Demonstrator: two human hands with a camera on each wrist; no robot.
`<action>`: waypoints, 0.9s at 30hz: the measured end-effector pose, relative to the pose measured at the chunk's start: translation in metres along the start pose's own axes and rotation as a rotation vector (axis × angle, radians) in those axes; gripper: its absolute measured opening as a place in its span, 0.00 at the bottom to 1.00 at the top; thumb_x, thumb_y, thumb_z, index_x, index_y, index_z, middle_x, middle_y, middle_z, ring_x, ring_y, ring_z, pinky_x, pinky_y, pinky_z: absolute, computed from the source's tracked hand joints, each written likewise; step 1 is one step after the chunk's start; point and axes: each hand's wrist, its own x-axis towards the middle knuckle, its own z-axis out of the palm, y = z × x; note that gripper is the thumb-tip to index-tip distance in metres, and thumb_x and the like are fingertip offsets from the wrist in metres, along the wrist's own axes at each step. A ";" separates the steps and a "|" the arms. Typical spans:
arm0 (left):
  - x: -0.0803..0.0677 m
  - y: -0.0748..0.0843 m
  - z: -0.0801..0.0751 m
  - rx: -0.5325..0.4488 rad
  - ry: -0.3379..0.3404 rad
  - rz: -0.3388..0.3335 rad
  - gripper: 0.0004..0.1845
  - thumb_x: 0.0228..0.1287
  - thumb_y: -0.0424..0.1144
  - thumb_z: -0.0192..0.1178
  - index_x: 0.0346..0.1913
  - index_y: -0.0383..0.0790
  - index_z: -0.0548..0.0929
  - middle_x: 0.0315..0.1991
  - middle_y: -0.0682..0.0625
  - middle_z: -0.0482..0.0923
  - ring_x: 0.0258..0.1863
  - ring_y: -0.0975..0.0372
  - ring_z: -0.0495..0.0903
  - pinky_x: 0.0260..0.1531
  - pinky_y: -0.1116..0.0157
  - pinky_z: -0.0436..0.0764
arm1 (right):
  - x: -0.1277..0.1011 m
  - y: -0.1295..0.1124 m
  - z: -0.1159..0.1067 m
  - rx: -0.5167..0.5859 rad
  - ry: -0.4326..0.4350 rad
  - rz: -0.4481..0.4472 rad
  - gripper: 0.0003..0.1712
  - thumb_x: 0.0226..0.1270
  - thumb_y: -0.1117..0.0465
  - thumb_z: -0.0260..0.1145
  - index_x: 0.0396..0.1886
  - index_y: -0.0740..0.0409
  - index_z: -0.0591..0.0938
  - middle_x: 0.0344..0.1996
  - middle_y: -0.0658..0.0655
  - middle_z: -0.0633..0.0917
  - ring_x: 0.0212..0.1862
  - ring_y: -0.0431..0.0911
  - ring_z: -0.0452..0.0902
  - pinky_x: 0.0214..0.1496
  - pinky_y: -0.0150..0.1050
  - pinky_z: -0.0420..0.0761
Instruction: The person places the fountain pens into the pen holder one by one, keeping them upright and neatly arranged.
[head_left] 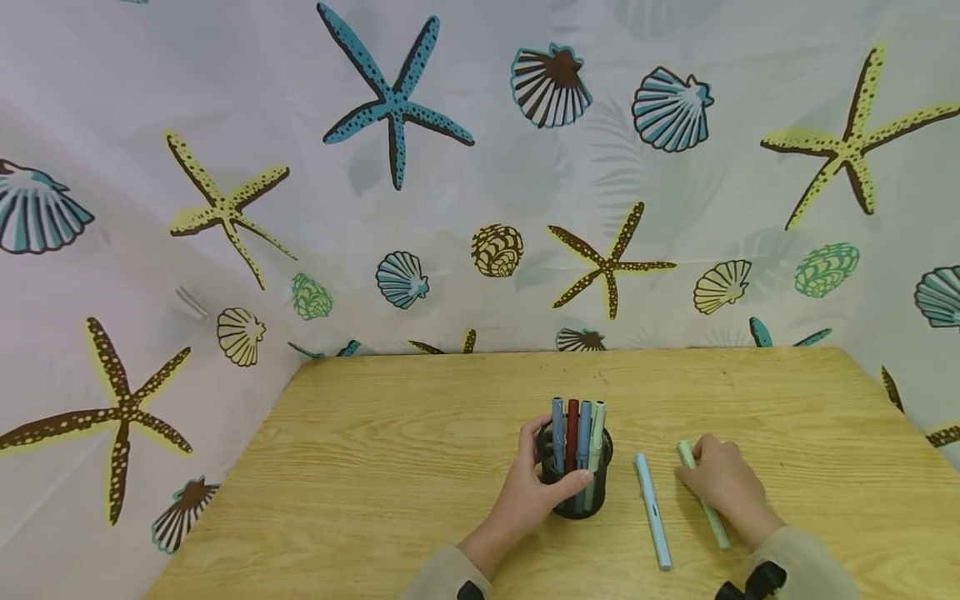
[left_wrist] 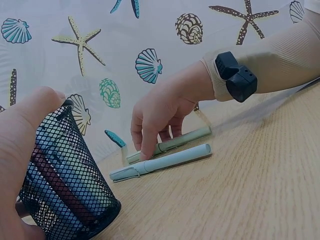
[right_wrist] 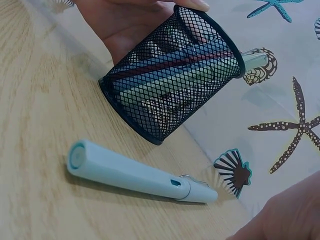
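Hands at a mesh pen cup (head_left: 574, 487) on the wooden table (head_left: 390, 467).
Left hand (head_left: 528, 493) curls round the cup; right hand (head_left: 723, 483) fingers pinch a green pen (head_left: 712, 521), beside a light-blue pen (head_left: 652, 510).

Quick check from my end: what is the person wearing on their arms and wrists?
Both arms are in long beige ribbed sleeves that reach the wrists. A small black boxy device is strapped over the cuff at the right wrist, and another black device sits at the left wrist. The left hand and right hand are bare, without gloves.
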 end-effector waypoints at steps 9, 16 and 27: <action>-0.001 0.000 0.000 -0.016 -0.003 0.003 0.40 0.58 0.45 0.64 0.68 0.50 0.52 0.59 0.45 0.63 0.58 0.51 0.64 0.49 0.49 0.70 | 0.000 0.000 0.000 -0.039 -0.004 -0.026 0.15 0.57 0.64 0.62 0.41 0.71 0.75 0.31 0.60 0.78 0.28 0.48 0.70 0.27 0.42 0.71; -0.001 0.001 0.000 -0.006 -0.003 -0.003 0.41 0.58 0.45 0.64 0.69 0.50 0.52 0.59 0.45 0.63 0.59 0.52 0.64 0.52 0.48 0.68 | 0.000 0.001 0.000 -0.021 -0.002 -0.022 0.15 0.55 0.65 0.60 0.40 0.71 0.74 0.30 0.60 0.78 0.27 0.49 0.70 0.27 0.42 0.70; -0.001 0.003 0.001 -0.012 -0.001 0.001 0.40 0.58 0.44 0.64 0.69 0.49 0.52 0.60 0.44 0.63 0.58 0.51 0.64 0.50 0.47 0.69 | -0.004 0.000 -0.003 0.034 0.036 -0.042 0.19 0.58 0.64 0.56 0.47 0.71 0.70 0.24 0.57 0.76 0.22 0.47 0.67 0.22 0.39 0.66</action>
